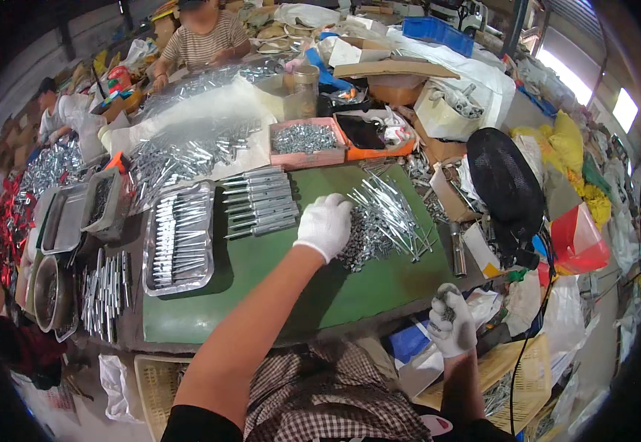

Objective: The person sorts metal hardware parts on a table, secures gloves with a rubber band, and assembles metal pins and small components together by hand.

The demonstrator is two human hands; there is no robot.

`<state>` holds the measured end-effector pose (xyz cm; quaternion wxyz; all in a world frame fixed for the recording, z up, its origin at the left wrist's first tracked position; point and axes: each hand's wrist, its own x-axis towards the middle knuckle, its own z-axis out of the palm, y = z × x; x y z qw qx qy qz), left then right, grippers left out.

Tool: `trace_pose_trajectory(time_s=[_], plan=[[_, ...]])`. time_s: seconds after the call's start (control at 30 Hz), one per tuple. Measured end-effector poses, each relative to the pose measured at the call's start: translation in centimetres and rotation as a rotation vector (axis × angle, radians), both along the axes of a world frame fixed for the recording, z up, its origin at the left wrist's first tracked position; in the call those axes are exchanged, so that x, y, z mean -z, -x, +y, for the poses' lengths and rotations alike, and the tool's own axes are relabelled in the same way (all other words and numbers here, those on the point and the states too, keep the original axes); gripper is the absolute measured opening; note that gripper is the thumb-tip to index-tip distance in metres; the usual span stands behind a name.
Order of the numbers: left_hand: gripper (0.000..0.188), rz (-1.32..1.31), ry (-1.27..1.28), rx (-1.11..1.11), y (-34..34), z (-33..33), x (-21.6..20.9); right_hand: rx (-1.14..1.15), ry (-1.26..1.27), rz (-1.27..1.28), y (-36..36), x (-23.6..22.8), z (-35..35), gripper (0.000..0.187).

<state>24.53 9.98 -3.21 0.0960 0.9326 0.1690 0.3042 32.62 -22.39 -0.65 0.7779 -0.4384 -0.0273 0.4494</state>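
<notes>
My left hand, in a white glove, reaches over the green mat with its fingers curled. It is at the left edge of a pile of small grey metal parts, and whatever its fingers hold is hidden. Long thin metal rods lie loosely across that pile. To the left of this hand, several thicker metal pins with sleeves lie side by side in a row. My right hand, also gloved, is raised off the mat's near right edge, its fingers closed round small grey metal parts.
A metal tray of aligned rods stands at the mat's left, with loose metal pins beyond it. Pink and orange boxes line the far edge. Yellow crates flank my lap. Two people work across the table and at far left.
</notes>
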Motion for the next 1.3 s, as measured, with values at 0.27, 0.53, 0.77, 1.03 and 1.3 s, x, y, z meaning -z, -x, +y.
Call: trace_pose_trajectory(time_s=[0.27, 0.53, 0.77, 1.03, 1.3], plan=[[0.029, 0.305, 0.085, -0.027, -5.5, 3.4, -0.5, -0.024, -0.121, 0.134, -1.8, 1.1, 3.2, 0.011], [0.025, 0.298, 0.228, 0.103, -6.9, 2.8, -0.8, -0.025, -0.174, 0.159, -2.8, 1.7, 3.3, 0.012], [0.032, 0.384, 0.179, 0.097, -7.1, 1.7, -2.3, -0.016, -0.166, 0.14, -2.9, 1.5, 3.0, 0.012], [0.031, 0.429, 0.157, 0.161, -9.7, -0.4, -3.0, -0.022, -0.169, 0.163, -3.2, 1.8, 2.8, 0.012], [0.019, 0.087, 0.147, 0.285, -5.6, 0.6, 0.2, -0.065, -0.202, 0.152, -3.0, 1.3, 3.4, 0.013]])
